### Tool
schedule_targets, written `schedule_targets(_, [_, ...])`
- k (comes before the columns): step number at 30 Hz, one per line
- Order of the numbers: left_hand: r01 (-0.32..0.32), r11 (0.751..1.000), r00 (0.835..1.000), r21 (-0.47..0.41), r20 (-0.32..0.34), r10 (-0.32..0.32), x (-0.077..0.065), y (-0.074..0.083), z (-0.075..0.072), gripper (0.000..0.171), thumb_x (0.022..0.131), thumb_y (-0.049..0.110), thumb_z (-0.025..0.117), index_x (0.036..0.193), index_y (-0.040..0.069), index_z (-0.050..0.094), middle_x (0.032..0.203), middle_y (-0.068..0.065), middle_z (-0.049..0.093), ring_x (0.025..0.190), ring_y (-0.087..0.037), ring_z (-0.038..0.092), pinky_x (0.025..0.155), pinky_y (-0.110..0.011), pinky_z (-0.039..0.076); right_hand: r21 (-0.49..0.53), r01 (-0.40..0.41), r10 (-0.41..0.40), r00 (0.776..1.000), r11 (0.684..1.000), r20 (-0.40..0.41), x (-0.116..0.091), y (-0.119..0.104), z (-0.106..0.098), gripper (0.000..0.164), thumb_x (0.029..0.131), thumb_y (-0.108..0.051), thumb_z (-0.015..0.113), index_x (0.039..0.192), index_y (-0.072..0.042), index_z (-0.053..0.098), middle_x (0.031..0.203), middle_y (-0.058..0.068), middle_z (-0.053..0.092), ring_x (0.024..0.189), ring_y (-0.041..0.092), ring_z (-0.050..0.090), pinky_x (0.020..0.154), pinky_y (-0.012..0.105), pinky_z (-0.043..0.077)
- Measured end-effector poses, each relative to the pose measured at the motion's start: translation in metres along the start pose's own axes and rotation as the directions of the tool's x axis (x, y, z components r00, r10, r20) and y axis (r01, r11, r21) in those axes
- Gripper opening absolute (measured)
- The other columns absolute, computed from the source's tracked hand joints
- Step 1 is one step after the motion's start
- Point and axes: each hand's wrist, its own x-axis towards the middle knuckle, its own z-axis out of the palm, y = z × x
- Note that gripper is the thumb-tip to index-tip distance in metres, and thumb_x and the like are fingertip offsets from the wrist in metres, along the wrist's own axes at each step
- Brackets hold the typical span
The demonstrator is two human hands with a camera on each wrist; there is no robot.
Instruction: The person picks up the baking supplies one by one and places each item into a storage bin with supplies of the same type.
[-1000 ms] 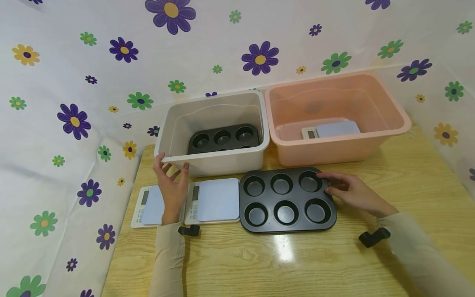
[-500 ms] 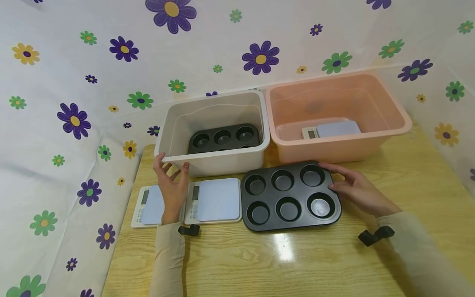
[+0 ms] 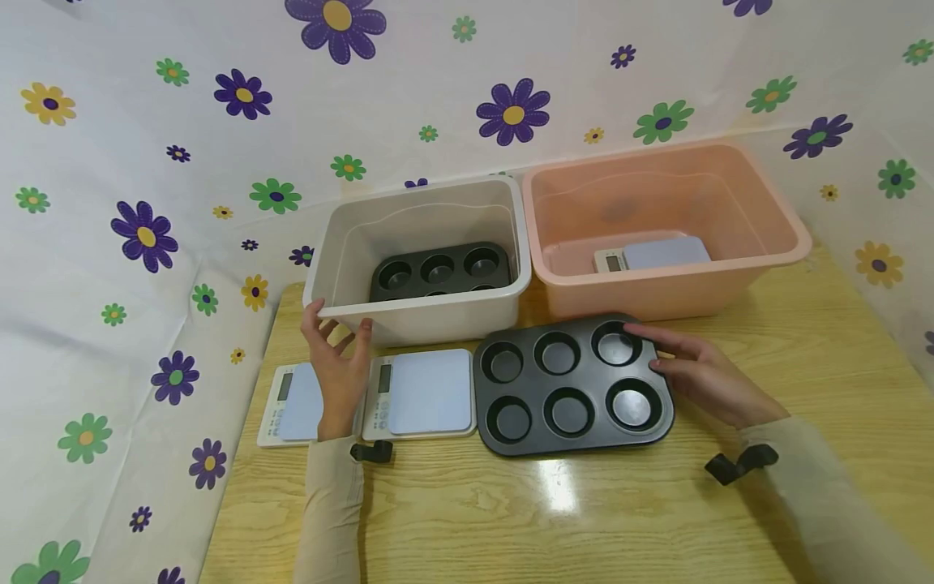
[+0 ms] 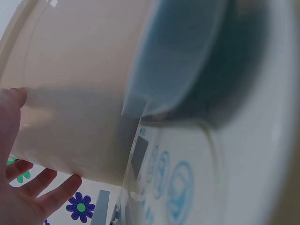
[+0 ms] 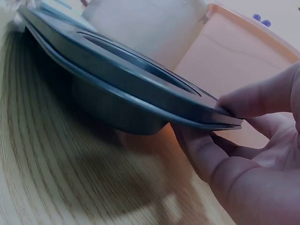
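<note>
My right hand [image 3: 708, 373] pinches the right edge of a dark six-cup muffin tin [image 3: 562, 381]. In the right wrist view, the muffin tin [image 5: 117, 91] tilts, its held edge raised off the wood. My left hand [image 3: 341, 377] holds the front left corner of a cream plastic bin [image 3: 438, 316], thumb on the front wall. The left wrist view has the thumb and spread fingertips on the bin's wall [image 4: 75, 112]. Beside the tin lies a white kitchen scale [image 3: 430, 393] with a pale blue top. A second such scale [image 3: 299, 405] is partly hidden behind my left wrist.
Inside the cream bin sits another dark muffin tin [image 3: 456, 272]. To its right stands a peach bin [image 3: 679, 292] containing a kitchen scale [image 3: 667, 253]. Flower-patterned cloth [image 3: 409, 89] rises behind the bins. Everything stands on a wooden table [image 3: 467, 519].
The muffin tin's right side has lifted and shifted slightly right, tilting the tin. My right fingers have gone from its corner to a pinch on its edge. My left hand has stayed put.
</note>
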Motion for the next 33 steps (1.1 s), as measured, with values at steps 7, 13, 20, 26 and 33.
schedule_targets(7, [-0.006, 1.000, 1.000, 0.001, -0.004, 0.006, 0.000, -0.001, 0.000, 0.079, 0.101, 0.011, 0.078, 0.163, 0.017, 0.031, 0.167, -0.013, 0.040, 0.146, -0.037, 0.054, 0.109, -0.068, 0.057, 0.128, 0.084, -0.092, 0.994, 0.988, 0.060, -0.004, -0.001, -0.004, 0.059, 0.110, 0.010, 0.047, 0.161, -0.018, 0.057, 0.162, -0.019, 0.055, 0.130, 0.003, 0.061, 0.098, 0.020, 0.059])
schedule_targets(13, [-0.016, 1.000, 1.000, -0.005, -0.005, 0.016, 0.000, -0.001, 0.000, 0.077, 0.103, 0.015, 0.077, 0.164, 0.017, 0.031, 0.166, -0.013, 0.041, 0.145, -0.036, 0.055, 0.109, -0.068, 0.057, 0.155, 0.065, -0.077, 0.995, 0.986, 0.068, -0.010, -0.009, -0.008, 0.060, 0.111, 0.009, 0.043, 0.162, -0.022, 0.056, 0.160, -0.021, 0.056, 0.123, 0.003, 0.064, 0.094, 0.023, 0.061])
schedule_targets(20, [-0.016, 1.000, 1.000, -0.010, -0.010, 0.016, 0.000, -0.003, -0.001, 0.077, 0.103, 0.015, 0.077, 0.164, 0.017, 0.031, 0.165, -0.013, 0.042, 0.145, -0.035, 0.055, 0.110, -0.069, 0.056, 0.153, 0.077, -0.095, 0.989, 0.985, 0.114, -0.017, -0.025, -0.007, 0.061, 0.113, 0.008, 0.041, 0.168, -0.017, 0.045, 0.161, -0.016, 0.054, 0.122, 0.003, 0.065, 0.096, 0.022, 0.061])
schedule_targets(26, [-0.011, 1.000, 1.000, 0.004, -0.005, 0.011, 0.000, -0.004, 0.000, 0.076, 0.103, 0.017, 0.076, 0.164, 0.018, 0.030, 0.167, -0.012, 0.041, 0.146, -0.035, 0.054, 0.111, -0.068, 0.056, 0.135, 0.084, -0.101, 0.987, 0.987, 0.128, -0.019, -0.036, -0.004, 0.062, 0.113, 0.008, 0.040, 0.170, -0.017, 0.042, 0.163, -0.018, 0.053, 0.128, 0.004, 0.066, 0.099, 0.024, 0.062])
schedule_targets(33, [-0.007, 1.000, 1.000, 0.011, 0.000, 0.007, -0.001, -0.004, 0.000, 0.076, 0.104, 0.019, 0.076, 0.164, 0.018, 0.030, 0.168, -0.013, 0.040, 0.146, -0.036, 0.054, 0.111, -0.068, 0.056, 0.098, 0.096, -0.107, 0.987, 0.991, 0.120, -0.021, -0.048, 0.000, 0.062, 0.113, 0.007, 0.041, 0.170, -0.017, 0.040, 0.163, -0.017, 0.053, 0.130, 0.005, 0.066, 0.100, 0.026, 0.062])
